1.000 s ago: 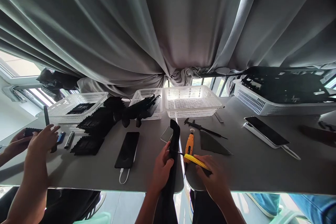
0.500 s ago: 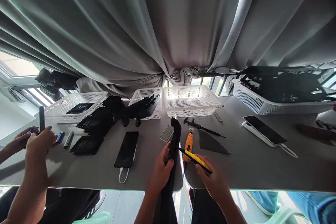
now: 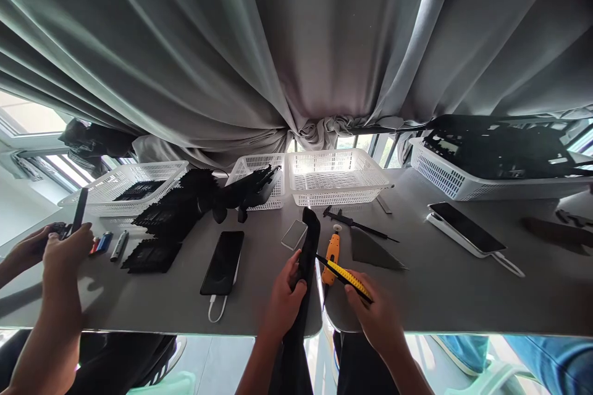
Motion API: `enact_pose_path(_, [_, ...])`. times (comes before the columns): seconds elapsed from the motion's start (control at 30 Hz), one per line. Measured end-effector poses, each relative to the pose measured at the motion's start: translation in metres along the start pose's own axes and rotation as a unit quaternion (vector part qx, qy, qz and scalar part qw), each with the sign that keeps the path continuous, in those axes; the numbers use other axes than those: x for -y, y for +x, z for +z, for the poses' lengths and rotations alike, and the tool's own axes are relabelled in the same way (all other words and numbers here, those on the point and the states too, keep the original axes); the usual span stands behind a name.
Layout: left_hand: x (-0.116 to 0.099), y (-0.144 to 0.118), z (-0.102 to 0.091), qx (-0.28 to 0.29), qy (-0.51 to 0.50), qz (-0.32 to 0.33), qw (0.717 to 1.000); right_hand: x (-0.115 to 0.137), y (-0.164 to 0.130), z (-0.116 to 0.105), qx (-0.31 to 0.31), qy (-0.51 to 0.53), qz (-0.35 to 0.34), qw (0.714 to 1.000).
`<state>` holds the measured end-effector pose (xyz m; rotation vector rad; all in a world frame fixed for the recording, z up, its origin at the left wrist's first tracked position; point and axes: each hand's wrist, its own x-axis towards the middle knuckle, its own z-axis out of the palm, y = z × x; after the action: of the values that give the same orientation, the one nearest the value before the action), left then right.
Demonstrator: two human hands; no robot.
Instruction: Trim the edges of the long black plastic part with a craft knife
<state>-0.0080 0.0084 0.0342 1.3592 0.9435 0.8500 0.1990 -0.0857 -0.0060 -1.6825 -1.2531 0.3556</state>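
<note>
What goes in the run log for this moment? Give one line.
left hand: grips long black part | right hand: holds yellow utility knife, tip at part | orange tool: lying on table

— What is the left hand holding?

— A long black plastic part. It is standing steeply tilted, its lower end dropping below the near edge of the counter, its curved upper end leaning out over the counter's middle seam.

— And the right hand?

— Its fingers are gripping a yellow utility knife with a black ribbed back. It is lying slantwise just above the counter near the front edge, its blade end pointing left and touching the side of the black part.
</note>
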Motion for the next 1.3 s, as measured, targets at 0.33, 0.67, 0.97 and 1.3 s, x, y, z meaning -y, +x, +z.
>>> enact_pose_path(0.33, [-0.001, 0.0, -0.001, -0.001, 0.014, 0.0, 1.0, -0.002, -0.001, 0.001, 0.013, -0.002, -0.015, 1.0])
enact_pose_path(0.67, [-0.004, -0.002, -0.002, -0.01, -0.011, -0.008, 1.0, -0.002, -0.003, 0.002, 0.016, -0.006, -0.031, 0.999])
enact_pose_path(0.97, [-0.011, -0.003, 0.001, 0.039, -0.013, -0.035, 0.999, -0.003, -0.001, 0.005, -0.013, -0.024, -0.002, 1.0])
enact_pose_path(1.3, [0.003, 0.001, -0.003, 0.022, -0.024, 0.006, 0.999, -0.005, 0.004, 0.005, -0.027, -0.03, -0.027, 0.999])
